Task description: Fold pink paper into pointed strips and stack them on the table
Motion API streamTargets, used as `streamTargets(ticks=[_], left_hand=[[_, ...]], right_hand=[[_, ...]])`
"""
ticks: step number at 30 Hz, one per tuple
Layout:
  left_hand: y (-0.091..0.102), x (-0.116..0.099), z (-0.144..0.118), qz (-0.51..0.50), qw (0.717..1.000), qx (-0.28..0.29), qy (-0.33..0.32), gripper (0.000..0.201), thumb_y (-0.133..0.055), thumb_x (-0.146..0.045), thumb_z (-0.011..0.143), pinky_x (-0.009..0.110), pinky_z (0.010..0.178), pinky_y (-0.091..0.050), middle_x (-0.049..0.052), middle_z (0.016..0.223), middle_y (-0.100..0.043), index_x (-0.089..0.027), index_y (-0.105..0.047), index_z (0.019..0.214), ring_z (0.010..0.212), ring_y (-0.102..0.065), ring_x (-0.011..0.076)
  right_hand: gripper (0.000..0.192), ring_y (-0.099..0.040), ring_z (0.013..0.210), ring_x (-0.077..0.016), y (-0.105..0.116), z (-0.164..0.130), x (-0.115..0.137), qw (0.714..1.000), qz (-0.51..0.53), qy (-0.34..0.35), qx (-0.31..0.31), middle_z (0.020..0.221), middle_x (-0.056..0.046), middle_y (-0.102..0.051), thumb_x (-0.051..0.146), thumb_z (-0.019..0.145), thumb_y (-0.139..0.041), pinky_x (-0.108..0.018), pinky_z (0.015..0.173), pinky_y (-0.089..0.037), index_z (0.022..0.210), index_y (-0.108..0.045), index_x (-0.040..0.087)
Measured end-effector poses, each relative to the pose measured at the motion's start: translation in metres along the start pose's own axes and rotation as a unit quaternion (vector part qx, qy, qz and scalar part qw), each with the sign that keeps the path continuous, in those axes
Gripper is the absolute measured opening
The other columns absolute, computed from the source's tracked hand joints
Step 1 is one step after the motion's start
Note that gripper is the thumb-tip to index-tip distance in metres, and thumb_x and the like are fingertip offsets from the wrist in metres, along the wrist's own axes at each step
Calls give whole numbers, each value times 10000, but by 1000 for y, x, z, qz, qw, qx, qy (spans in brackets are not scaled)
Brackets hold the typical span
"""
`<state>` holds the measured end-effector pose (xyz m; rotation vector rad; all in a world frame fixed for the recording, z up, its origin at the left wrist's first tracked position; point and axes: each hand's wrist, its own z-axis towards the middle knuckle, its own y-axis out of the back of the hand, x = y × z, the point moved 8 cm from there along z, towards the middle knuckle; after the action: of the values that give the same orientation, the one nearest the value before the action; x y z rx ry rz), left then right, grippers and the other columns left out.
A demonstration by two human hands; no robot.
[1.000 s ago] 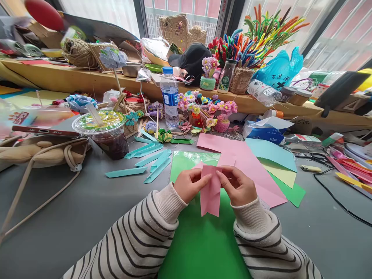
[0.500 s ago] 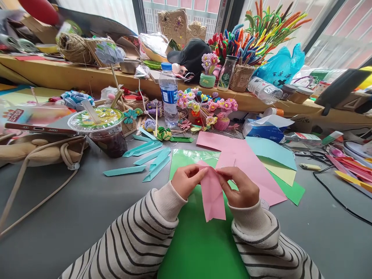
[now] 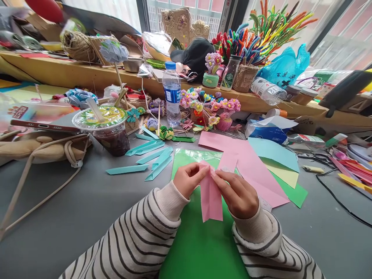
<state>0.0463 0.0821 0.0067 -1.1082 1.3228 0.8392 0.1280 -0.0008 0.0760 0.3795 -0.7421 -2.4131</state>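
A creased pink paper strip hangs upright between my hands, with a fold line running down its middle. My left hand pinches its top left edge between thumb and forefinger. At the top right, my right hand is closed on the same strip, fingertips close to those of the left. Beneath lies a green mat. Just beyond are larger pink paper sheets, overlapping blue paper, with yellow and green sheets below. Several folded turquoise paper strips lie to the left of the mat.
A lidded cup of dark drink stands at the left, near a phone. Behind are a water bottle and crocheted flowers. Scissors and a black cable lie at the right. A crowded wooden shelf runs along the back.
My right hand's fingers have moved left and inward, closer to the left fingertips at the strip's top. The strip looks narrower and folded more along its middle. The view has shifted slightly.
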Motion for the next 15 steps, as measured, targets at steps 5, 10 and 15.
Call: streamTargets(ticks=[5, 10, 15], left_hand=[[0, -2, 0, 6, 1000, 1, -16, 207, -576, -324, 637, 169, 411, -288, -56, 485, -425, -125, -534, 599, 432, -336, 33], [0, -2, 0, 11, 1000, 4, -19, 215, -566, -335, 642, 177, 390, -266, -68, 444, -390, -130, -523, 592, 397, -316, 30], [-2, -2, 0, 11, 1000, 13, -24, 213, -547, -331, 665, 178, 392, -263, -77, 438, -368, -136, -506, 591, 387, -304, 27]], right_hand=[[255, -594, 772, -210, 0, 2, 3, 1000, -2, 4, 16, 822, -142, -642, 42, 723, -507, -309, 644, -509, 956, -575, 120], [290, -581, 798, -218, 3, 2, 5, 1000, 9, 13, 8, 852, -141, -631, 31, 718, -500, -322, 643, -506, 987, -553, 123], [309, -562, 762, -208, 4, 2, 5, 1000, 5, 15, -1, 797, -112, -618, 16, 693, -518, -325, 629, -499, 976, -553, 136]])
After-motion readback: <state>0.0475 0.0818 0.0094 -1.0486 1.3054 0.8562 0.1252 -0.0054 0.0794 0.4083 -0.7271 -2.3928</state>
